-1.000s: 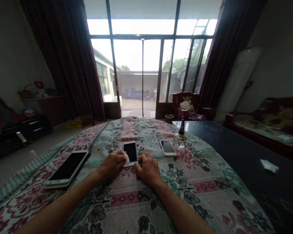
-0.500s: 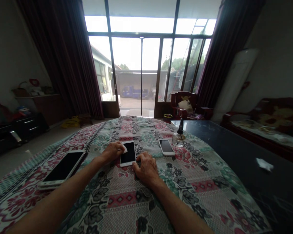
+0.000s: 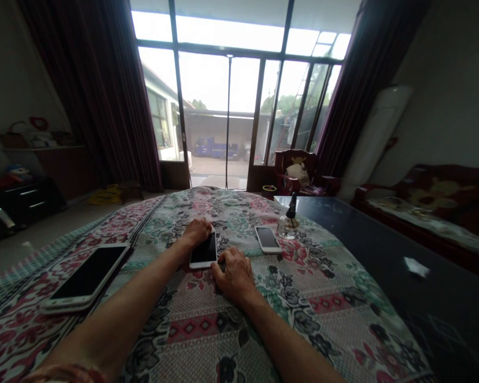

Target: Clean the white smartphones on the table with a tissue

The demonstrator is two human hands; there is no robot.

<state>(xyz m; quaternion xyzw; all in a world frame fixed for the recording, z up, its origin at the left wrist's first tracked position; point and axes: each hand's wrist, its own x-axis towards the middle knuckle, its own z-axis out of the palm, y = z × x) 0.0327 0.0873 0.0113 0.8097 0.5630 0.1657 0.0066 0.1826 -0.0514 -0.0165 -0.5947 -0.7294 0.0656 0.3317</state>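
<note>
A white phone with a dark screen (image 3: 204, 250) lies flat on the flowered cloth (image 3: 295, 298) in front of me. My left hand (image 3: 197, 231) rests curled over the phone's far left corner, fingers closed on a small white wipe that is now mostly hidden under them. My right hand (image 3: 232, 272) lies at the phone's near right corner, fingers bent and pressed against its edge, steadying it.
A second white phone (image 3: 267, 239) lies to the right beside a small glass bottle with a dark top (image 3: 287, 223). A large phone or tablet (image 3: 87, 276) lies at the left. A dark glass table (image 3: 407, 287) with a white scrap (image 3: 416, 267) stands at the right.
My left hand has slid with the wipe from the phone's near left side up to its far end. The right hand stayed at the near right corner. The view shifted slightly.
</note>
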